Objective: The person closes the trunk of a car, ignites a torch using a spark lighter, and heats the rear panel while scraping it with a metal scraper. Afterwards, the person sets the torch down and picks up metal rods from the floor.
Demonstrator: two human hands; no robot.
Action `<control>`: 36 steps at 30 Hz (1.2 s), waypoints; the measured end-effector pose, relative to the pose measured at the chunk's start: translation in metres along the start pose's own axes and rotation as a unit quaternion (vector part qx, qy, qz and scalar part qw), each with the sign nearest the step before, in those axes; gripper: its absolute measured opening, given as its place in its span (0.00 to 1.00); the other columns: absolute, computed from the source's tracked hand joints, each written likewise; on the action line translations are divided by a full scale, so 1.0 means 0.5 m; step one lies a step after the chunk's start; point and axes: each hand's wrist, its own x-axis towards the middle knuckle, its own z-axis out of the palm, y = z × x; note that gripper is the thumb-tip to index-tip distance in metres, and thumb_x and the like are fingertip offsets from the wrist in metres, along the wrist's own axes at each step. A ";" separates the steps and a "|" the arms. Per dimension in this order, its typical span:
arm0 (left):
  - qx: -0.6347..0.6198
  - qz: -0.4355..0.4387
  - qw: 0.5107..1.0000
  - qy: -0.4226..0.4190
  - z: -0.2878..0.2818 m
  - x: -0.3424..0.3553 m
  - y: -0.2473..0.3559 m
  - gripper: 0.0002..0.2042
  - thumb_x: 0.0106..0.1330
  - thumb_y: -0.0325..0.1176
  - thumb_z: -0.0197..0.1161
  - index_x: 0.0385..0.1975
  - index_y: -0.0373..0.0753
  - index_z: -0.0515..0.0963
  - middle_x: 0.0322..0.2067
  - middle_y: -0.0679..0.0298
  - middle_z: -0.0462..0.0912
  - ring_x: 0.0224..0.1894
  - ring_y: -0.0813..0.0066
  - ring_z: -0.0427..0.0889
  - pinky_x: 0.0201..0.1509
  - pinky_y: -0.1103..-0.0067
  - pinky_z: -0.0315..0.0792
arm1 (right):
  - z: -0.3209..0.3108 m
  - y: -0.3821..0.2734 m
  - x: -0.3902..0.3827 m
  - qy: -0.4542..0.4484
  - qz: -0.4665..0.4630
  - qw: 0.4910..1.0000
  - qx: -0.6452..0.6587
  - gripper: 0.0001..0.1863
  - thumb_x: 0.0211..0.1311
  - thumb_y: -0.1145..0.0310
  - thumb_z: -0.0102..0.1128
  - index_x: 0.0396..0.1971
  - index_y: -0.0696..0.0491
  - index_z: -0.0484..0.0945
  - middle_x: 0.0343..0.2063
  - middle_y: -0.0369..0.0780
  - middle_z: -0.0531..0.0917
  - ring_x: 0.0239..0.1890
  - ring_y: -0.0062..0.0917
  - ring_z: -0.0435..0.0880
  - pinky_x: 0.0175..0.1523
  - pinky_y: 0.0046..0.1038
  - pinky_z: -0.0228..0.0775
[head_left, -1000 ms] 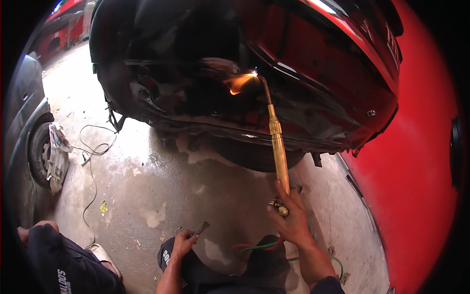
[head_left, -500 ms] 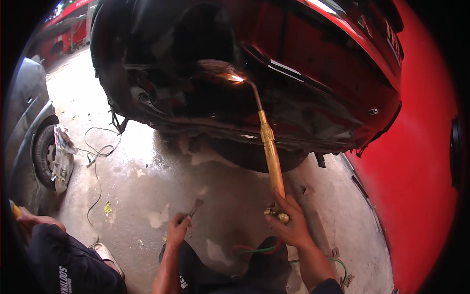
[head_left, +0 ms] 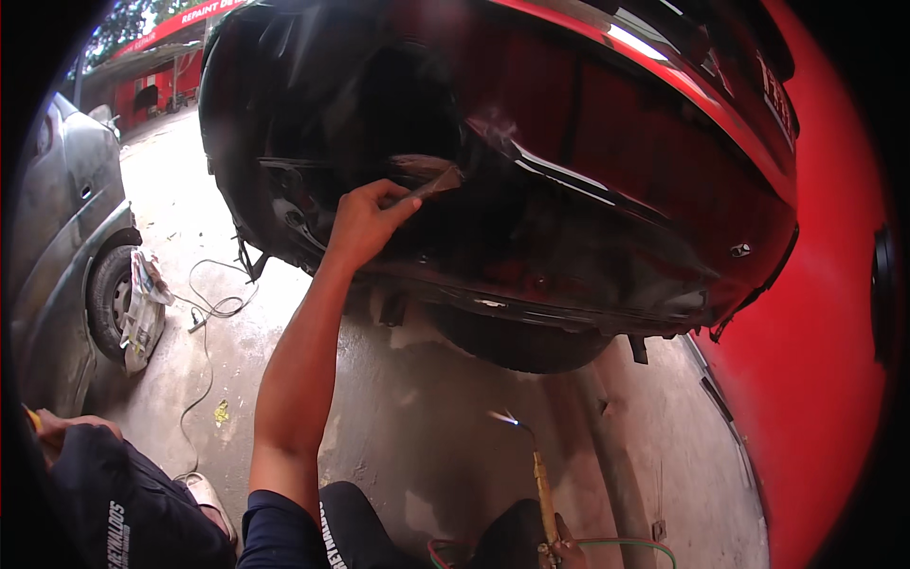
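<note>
My left hand (head_left: 370, 213) is closed on a flat metal scraper (head_left: 438, 182), its blade against a scuffed patch (head_left: 417, 163) on the glossy black bumper (head_left: 569, 237) of a car raised before me. My right hand (head_left: 567, 552), low at the bottom edge, is closed on a brass gas torch (head_left: 539, 488), whose bent tip carries a small lit flame (head_left: 505, 418) below the bumper. Red and green hoses (head_left: 626, 543) run by the torch.
A grey van (head_left: 71, 237) with paper over its wheel stands left, and a co-worker's leg and hand (head_left: 104, 474) are at lower left. Cables (head_left: 218, 308) lie on the concrete floor. A red wall (head_left: 825, 379) fills the right. A red shopfront (head_left: 161, 76) is behind.
My right hand has lowered the torch from the bumper, and its flame now looks smaller and bluer. My left hand has risen with the scraper to the scuffed patch.
</note>
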 end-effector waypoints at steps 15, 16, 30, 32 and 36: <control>0.102 0.097 0.990 -0.022 0.056 0.014 0.056 0.17 0.59 0.43 0.75 0.39 0.35 0.87 0.22 0.61 0.86 0.26 0.80 0.82 0.33 0.78 0.74 | 0.012 -0.007 0.045 0.060 0.071 0.994 0.058 0.26 0.77 0.48 0.50 0.42 0.58 0.83 0.18 0.33 0.77 0.15 0.19 0.71 0.19 0.21 0.59; 0.095 0.107 0.990 -0.013 0.051 0.019 0.052 0.17 0.59 0.43 0.75 0.39 0.35 0.87 0.23 0.61 0.86 0.27 0.80 0.82 0.34 0.78 0.74 | 0.013 -0.013 0.047 0.047 0.066 0.996 0.048 0.27 0.77 0.47 0.49 0.42 0.58 0.84 0.18 0.33 0.78 0.15 0.19 0.71 0.19 0.20 0.59; -0.008 0.007 1.000 -0.005 0.040 0.017 -0.002 0.17 0.58 0.41 0.76 0.40 0.34 0.87 0.25 0.61 0.86 0.28 0.81 0.82 0.36 0.81 0.73 | -0.087 0.045 0.176 -0.154 0.073 0.982 0.075 0.39 0.74 0.41 0.48 0.77 0.42 0.52 0.34 0.38 0.84 0.16 0.17 0.74 0.17 0.18 0.67; 0.002 0.016 1.000 -0.022 0.060 0.014 0.028 0.16 0.58 0.40 0.76 0.40 0.35 0.87 0.25 0.61 0.86 0.28 0.81 0.82 0.36 0.81 0.73 | -0.105 0.058 0.197 -0.167 0.074 0.980 0.077 0.39 0.74 0.41 0.48 0.77 0.42 0.51 0.34 0.37 0.84 0.17 0.17 0.74 0.17 0.18 0.67; 0.037 0.071 0.997 0.018 0.032 0.009 0.008 0.16 0.59 0.41 0.75 0.40 0.35 0.87 0.24 0.62 0.86 0.27 0.82 0.81 0.36 0.80 0.73 | -0.074 0.044 0.173 -0.183 0.071 0.977 0.082 0.40 0.74 0.40 0.47 0.77 0.44 0.50 0.34 0.37 0.84 0.16 0.16 0.73 0.16 0.18 0.65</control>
